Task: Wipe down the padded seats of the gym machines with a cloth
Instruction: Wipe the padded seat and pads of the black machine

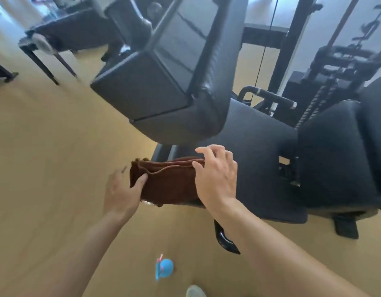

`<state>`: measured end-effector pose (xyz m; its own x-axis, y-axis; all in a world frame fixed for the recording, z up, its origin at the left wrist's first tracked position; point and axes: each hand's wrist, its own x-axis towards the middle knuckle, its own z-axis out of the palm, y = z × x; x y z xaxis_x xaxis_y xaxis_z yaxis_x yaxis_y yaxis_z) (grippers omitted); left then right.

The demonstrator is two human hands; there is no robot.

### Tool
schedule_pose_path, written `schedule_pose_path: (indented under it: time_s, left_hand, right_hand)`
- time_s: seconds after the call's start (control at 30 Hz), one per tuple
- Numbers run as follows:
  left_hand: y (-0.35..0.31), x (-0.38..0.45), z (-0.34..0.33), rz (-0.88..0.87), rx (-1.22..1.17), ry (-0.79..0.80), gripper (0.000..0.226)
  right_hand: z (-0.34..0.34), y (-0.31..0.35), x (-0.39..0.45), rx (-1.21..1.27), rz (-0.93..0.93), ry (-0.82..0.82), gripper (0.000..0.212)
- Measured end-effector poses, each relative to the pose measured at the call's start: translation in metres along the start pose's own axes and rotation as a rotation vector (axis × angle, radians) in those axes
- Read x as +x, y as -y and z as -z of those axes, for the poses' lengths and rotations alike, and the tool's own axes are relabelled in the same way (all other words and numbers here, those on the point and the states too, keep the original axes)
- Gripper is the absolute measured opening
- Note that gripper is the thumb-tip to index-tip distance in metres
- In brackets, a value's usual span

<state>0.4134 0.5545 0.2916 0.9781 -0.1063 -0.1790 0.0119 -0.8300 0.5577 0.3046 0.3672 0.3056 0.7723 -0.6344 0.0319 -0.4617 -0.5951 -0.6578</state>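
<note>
A folded brown cloth [170, 181] lies on the near left end of a black padded seat [256, 159]. My left hand [123, 191] holds the cloth's left edge, thumb on top and fingers behind it. My right hand [217, 174] rests over the cloth's right end with the thumb against its folded edge and the fingers spread loosely above. A second black pad [331, 155], the backrest, stands to the right of the seat.
A large grey padded machine arm [168, 78] hangs just above and behind the cloth. Weight stack frame and cables [335, 67] stand at the back right. A blue and pink object [163, 269] lies on the tan floor near my feet. Another bench [63, 33] is at far left.
</note>
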Motion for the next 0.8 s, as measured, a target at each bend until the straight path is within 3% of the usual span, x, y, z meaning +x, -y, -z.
schedule_pose_path:
  time_s: [0.07, 0.17, 0.2, 0.3, 0.47, 0.6, 0.8]
  left_hand:
    - [-0.003, -0.004, 0.002, 0.024, -0.024, 0.104, 0.053]
    - [0.005, -0.015, -0.012, 0.03, -0.069, 0.374, 0.041]
    - [0.009, -0.016, -0.018, 0.013, -0.1, 0.419, 0.041]
    - [0.028, -0.009, -0.035, 0.011, -0.236, 0.43, 0.042]
    - [0.062, -0.004, -0.04, -0.008, -0.423, 0.47, 0.039]
    - [0.077, 0.015, -0.03, -0.092, -0.449, 0.509, 0.04]
    - [0.096, 0.044, -0.019, -0.162, -0.469, 0.624, 0.047]
  right_hand:
    - [-0.012, 0.01, -0.004, 0.007, -0.081, 0.068, 0.048]
    - [-0.054, 0.018, -0.019, -0.043, -0.275, 0.439, 0.086]
    - [-0.069, 0.02, -0.019, -0.077, -0.324, 0.492, 0.099]
    - [-0.108, 0.036, -0.005, -0.16, -0.431, 0.426, 0.125]
    - [-0.146, 0.044, 0.011, -0.356, -0.378, 0.193, 0.116]
    - [-0.153, 0.046, 0.032, -0.384, -0.326, 0.174, 0.109]
    - [-0.152, 0.039, 0.066, -0.425, -0.34, 0.214, 0.114]
